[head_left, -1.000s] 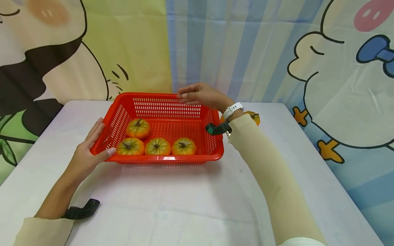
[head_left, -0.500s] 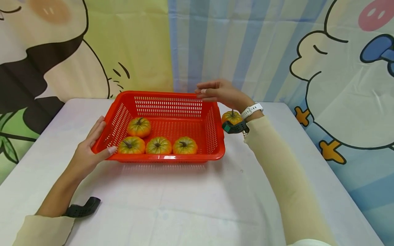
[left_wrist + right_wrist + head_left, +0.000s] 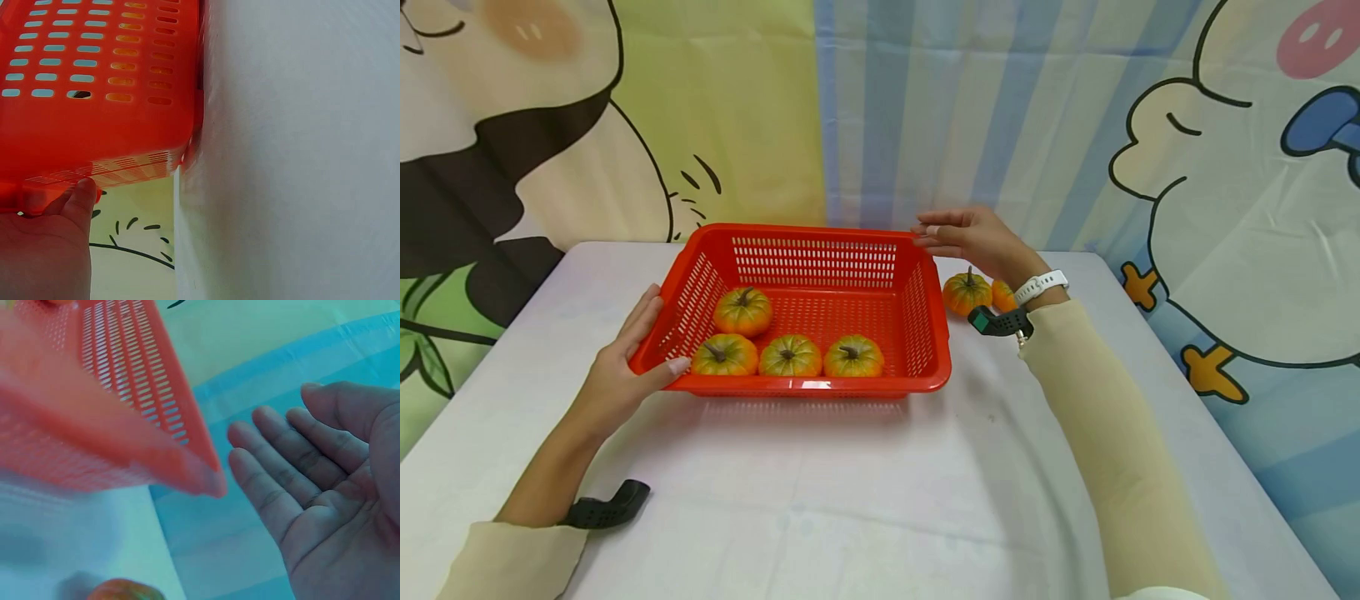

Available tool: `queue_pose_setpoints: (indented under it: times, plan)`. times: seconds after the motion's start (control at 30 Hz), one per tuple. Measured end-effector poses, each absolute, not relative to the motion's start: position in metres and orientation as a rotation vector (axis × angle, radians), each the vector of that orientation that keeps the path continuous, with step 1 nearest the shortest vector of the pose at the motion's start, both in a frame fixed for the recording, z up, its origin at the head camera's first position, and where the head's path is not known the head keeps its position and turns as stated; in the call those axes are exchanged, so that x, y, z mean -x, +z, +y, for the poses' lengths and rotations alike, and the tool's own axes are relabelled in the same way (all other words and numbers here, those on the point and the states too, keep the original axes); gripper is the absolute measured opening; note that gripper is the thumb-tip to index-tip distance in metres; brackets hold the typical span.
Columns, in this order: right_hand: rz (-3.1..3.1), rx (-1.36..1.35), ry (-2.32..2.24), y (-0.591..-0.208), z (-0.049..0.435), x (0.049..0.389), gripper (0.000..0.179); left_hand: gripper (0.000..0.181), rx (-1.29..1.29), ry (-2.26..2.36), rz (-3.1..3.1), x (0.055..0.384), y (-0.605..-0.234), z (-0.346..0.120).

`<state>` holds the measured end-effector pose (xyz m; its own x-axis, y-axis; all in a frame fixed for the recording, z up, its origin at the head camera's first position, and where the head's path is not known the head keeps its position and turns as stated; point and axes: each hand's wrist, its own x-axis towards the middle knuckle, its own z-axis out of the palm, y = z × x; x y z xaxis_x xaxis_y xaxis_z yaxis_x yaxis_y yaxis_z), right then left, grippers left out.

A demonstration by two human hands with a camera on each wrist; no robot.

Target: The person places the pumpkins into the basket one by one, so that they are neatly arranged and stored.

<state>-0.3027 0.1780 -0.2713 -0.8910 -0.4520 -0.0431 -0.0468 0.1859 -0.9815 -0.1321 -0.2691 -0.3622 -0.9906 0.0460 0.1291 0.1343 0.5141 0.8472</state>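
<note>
A red plastic basket [image 3: 812, 384] with slotted walls sits on the white table. Inside it, several small orange-green pumpkins [image 3: 787, 357] lie along the front and left. My left hand [image 3: 617, 371] grips the basket at its front left corner, thumb over the rim and fingers along the outer left wall. Near the back right corner, my right hand [image 3: 973, 240] hangs in the air, its fingers extended and its palm bare in the right wrist view. Below that hand, a pumpkin [image 3: 967, 293] stands on the table beside the basket. Another pumpkin [image 3: 1002, 296] is partly hidden by the right wrist.
The white-covered table [image 3: 820, 492] ends at a cartoon-printed curtain [image 3: 887, 108] behind it. A black strap [image 3: 606, 506] is on the left wrist. The right wrist wears a white band [image 3: 1040, 287] and a black strap [image 3: 1000, 322].
My right hand has moved right, from above the basket's back rim to beyond its back right corner, uncovering a pumpkin on the table. The left hand keeps its grip on the basket.
</note>
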Motion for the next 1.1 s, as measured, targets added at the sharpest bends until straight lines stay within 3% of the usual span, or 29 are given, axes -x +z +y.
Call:
queue_pose_setpoints:
  times: [0.27, 1.1]
  plan:
    - [2.172, 0.403, -1.924, -0.283, 0.195, 0.301, 0.038, 0.089, 0.175, -1.491, -2.646, 0.132, -0.360, -0.267]
    - [2.410, 0.135, -1.680, -0.326, 0.253, 0.300, 0.044, 0.089, 0.151, -1.488, -2.649, 0.132, -0.362, -0.268]
